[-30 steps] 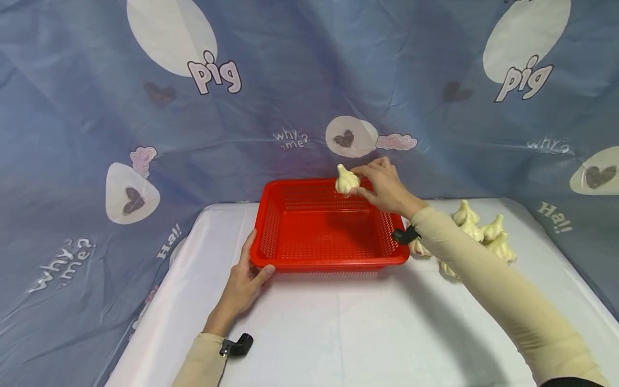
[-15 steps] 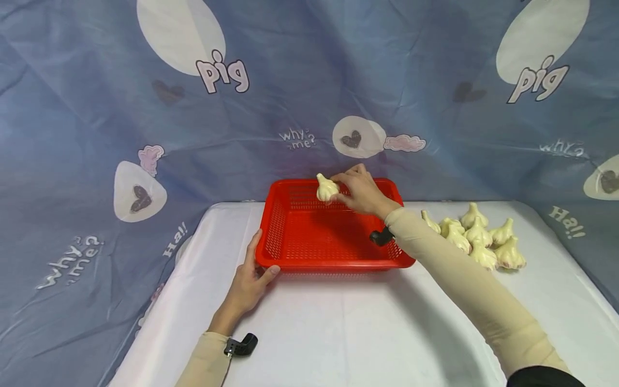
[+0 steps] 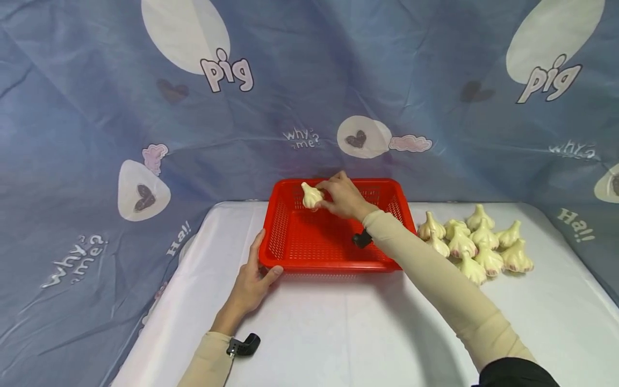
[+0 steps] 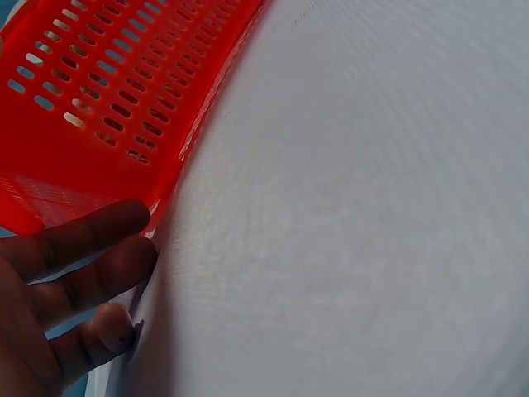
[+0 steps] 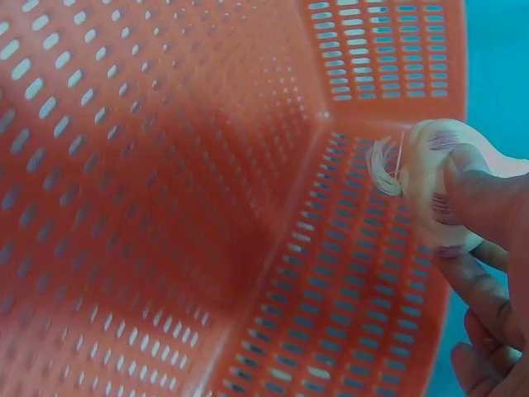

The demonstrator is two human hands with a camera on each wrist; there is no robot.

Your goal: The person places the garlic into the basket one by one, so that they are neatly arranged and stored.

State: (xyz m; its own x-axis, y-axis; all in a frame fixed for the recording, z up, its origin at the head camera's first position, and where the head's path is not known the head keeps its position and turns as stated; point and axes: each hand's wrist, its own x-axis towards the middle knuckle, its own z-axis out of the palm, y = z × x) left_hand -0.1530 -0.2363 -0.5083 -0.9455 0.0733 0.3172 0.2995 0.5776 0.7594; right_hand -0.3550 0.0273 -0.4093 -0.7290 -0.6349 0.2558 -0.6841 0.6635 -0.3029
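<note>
Head view: looking down at a table (image 3: 314, 328) covered in white cloth. Holding anything in the right hand (image 3: 343, 199)?

– Yes, pinching a garlic bulb (image 3: 311, 197) between the thumb and fingers (image 5: 479, 289), with a gap just as wide as the bulb. Keeping it stem up, leaning slightly left.

– Set down in the red basket (image 3: 333, 265), or held over it?

– Held up over the far left part, near the far rim. Can't tell whether it's touching the wall. Seen in the right wrist view with a root tuft facing the basket and purple streaks on the skin.

– Doing what with the left hand (image 3: 249, 285)?

– Gripping the basket at the near left corner, with the thumb at the near rim and fingers along the left side. Seen in the left wrist view with fingers slightly spread beside the lower edge.

– Placed where on the table?

– At the middle of the far edge, close to a blue hanging cloth (image 3: 411, 80) printed with "pig" and "why me?".

– Seeing more to the right?

– Yes, a pile of garlic bulbs (image 3: 461, 244), crowded between the basket and the far right corner.

– Wearing what?

– Beige sleeves (image 3: 435, 285), with small black devices (image 3: 244, 345) at the wrists.
</note>
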